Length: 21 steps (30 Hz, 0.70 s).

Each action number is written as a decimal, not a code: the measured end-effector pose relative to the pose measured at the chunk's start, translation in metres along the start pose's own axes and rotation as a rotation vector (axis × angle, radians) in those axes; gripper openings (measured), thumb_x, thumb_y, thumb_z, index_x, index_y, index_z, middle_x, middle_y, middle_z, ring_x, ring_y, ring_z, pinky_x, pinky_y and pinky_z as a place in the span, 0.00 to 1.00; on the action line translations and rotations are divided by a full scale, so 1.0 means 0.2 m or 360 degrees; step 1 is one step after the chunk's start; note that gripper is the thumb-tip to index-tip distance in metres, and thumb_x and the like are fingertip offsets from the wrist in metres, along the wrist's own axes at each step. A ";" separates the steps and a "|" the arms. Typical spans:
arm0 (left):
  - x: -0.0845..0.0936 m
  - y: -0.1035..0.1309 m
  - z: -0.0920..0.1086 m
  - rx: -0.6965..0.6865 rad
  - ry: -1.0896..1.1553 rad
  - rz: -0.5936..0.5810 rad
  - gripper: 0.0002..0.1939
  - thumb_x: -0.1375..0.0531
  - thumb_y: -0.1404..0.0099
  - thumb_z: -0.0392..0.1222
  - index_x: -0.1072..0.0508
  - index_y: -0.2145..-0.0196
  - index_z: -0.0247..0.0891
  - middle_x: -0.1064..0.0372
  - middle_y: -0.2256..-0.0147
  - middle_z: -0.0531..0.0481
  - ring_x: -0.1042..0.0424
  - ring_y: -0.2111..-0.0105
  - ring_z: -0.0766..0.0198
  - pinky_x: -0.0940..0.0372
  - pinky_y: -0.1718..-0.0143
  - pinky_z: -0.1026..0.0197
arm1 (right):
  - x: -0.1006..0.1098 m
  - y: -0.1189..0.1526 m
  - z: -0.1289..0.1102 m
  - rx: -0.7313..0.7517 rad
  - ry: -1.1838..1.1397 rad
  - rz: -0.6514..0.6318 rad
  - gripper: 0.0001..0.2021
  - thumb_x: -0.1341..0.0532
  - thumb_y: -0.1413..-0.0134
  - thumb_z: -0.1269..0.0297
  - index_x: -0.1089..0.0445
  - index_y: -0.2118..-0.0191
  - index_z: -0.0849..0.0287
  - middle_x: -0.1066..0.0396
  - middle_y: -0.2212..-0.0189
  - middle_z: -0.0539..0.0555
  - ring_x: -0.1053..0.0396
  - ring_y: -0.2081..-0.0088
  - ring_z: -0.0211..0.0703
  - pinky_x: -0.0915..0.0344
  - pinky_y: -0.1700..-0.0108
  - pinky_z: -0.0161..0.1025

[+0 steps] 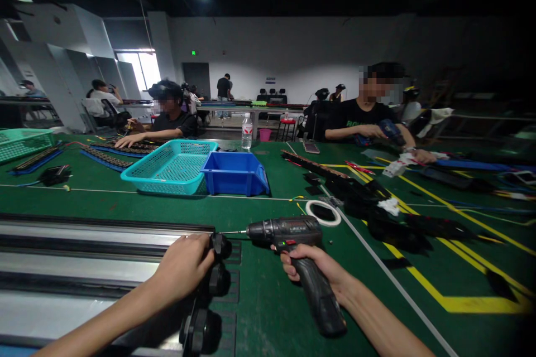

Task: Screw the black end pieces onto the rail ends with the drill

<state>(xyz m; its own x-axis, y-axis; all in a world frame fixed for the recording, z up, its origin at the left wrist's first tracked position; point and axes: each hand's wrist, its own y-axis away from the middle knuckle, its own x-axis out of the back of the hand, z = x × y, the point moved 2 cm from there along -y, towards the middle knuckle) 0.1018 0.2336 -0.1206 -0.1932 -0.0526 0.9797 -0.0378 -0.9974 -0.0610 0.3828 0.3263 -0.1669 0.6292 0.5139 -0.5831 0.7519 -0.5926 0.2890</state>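
My right hand (312, 268) is wrapped round the grip of a black cordless drill (288, 230), held level with its long, thin bit (232, 232) pointing left. The bit's tip reaches the end of the farthest of several long metal bars with black edges (125, 259), which lie side by side at the lower left. At that same end, my left hand (188, 265) is closed on a black end cap (220, 246), its fingers curled over and partly hidden. More black end fittings (218, 279) stick out from the nearer bars.
Beyond the bars stand a turquoise basket (167, 170) and a blue bin (234, 173). A white tape ring (323, 213) lies behind the drill, with dark parts (377, 201) at right. Two co-workers (171, 117) (372, 111) sit across the green table (268, 301).
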 end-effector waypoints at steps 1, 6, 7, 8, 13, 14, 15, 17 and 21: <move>0.00 0.00 0.00 -0.0002 0.0006 0.0003 0.14 0.54 0.32 0.47 0.32 0.65 0.40 0.29 0.65 0.46 0.30 0.64 0.56 0.42 0.63 0.59 | 0.00 0.00 0.00 0.0000 -0.0004 -0.0005 0.11 0.42 0.50 0.68 0.32 0.61 0.68 0.37 0.72 0.53 0.37 0.73 0.34 0.41 0.72 0.30; 0.00 0.00 0.00 0.0000 0.0008 0.0014 0.14 0.54 0.33 0.47 0.32 0.64 0.40 0.29 0.65 0.46 0.30 0.63 0.56 0.42 0.62 0.59 | 0.00 0.00 0.00 0.0008 -0.0016 -0.0017 0.11 0.43 0.50 0.68 0.31 0.60 0.68 0.37 0.71 0.53 0.37 0.73 0.34 0.41 0.71 0.30; 0.00 0.00 0.00 0.0004 0.0001 0.0015 0.14 0.54 0.33 0.47 0.32 0.64 0.40 0.29 0.65 0.46 0.30 0.63 0.56 0.42 0.63 0.58 | 0.00 0.00 0.00 0.0005 -0.0012 -0.0018 0.11 0.43 0.49 0.68 0.31 0.61 0.68 0.37 0.71 0.53 0.37 0.73 0.34 0.41 0.71 0.30; -0.01 0.00 0.00 0.0007 -0.0006 0.0015 0.14 0.53 0.33 0.47 0.32 0.64 0.40 0.29 0.65 0.46 0.30 0.63 0.56 0.42 0.63 0.58 | 0.00 0.00 0.01 0.0000 -0.0007 -0.0020 0.10 0.43 0.49 0.68 0.31 0.63 0.68 0.37 0.72 0.53 0.37 0.73 0.34 0.40 0.71 0.30; -0.01 0.00 0.00 -0.0012 0.0007 0.0020 0.13 0.54 0.33 0.46 0.32 0.64 0.40 0.29 0.65 0.46 0.31 0.63 0.55 0.42 0.62 0.58 | 0.00 -0.01 0.01 0.0003 -0.0008 -0.0036 0.09 0.43 0.50 0.68 0.30 0.64 0.67 0.37 0.72 0.53 0.38 0.73 0.34 0.40 0.71 0.30; -0.01 0.00 0.00 -0.0014 0.0011 0.0021 0.13 0.54 0.33 0.46 0.32 0.64 0.40 0.29 0.65 0.46 0.31 0.63 0.55 0.42 0.62 0.58 | 0.00 -0.01 0.01 0.0009 -0.0009 -0.0033 0.10 0.43 0.50 0.68 0.30 0.63 0.67 0.37 0.72 0.53 0.38 0.73 0.34 0.41 0.71 0.30; -0.01 0.00 0.00 -0.0015 0.0012 0.0024 0.13 0.54 0.33 0.46 0.32 0.64 0.40 0.29 0.65 0.46 0.31 0.62 0.55 0.42 0.62 0.57 | 0.00 -0.01 0.01 0.0011 -0.0008 -0.0027 0.11 0.42 0.50 0.68 0.30 0.61 0.67 0.37 0.71 0.53 0.38 0.73 0.34 0.41 0.72 0.30; -0.01 0.00 0.00 -0.0012 0.0009 0.0027 0.13 0.53 0.33 0.46 0.32 0.64 0.40 0.29 0.65 0.47 0.31 0.63 0.55 0.42 0.62 0.57 | 0.01 -0.01 0.01 0.0007 -0.0006 -0.0011 0.12 0.42 0.51 0.68 0.31 0.60 0.67 0.37 0.71 0.53 0.38 0.73 0.34 0.41 0.72 0.31; 0.00 0.00 0.00 -0.0009 0.0009 0.0030 0.13 0.53 0.33 0.46 0.32 0.65 0.40 0.29 0.65 0.47 0.31 0.63 0.56 0.43 0.62 0.58 | 0.00 -0.01 0.01 -0.0010 -0.0005 0.0008 0.11 0.42 0.51 0.68 0.31 0.61 0.66 0.37 0.71 0.53 0.38 0.73 0.34 0.41 0.71 0.30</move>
<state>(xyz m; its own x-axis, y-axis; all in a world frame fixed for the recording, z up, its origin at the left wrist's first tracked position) 0.1025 0.2338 -0.1210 -0.1996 -0.0709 0.9773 -0.0397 -0.9960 -0.0804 0.3818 0.3264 -0.1685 0.6326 0.5088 -0.5840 0.7497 -0.5914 0.2969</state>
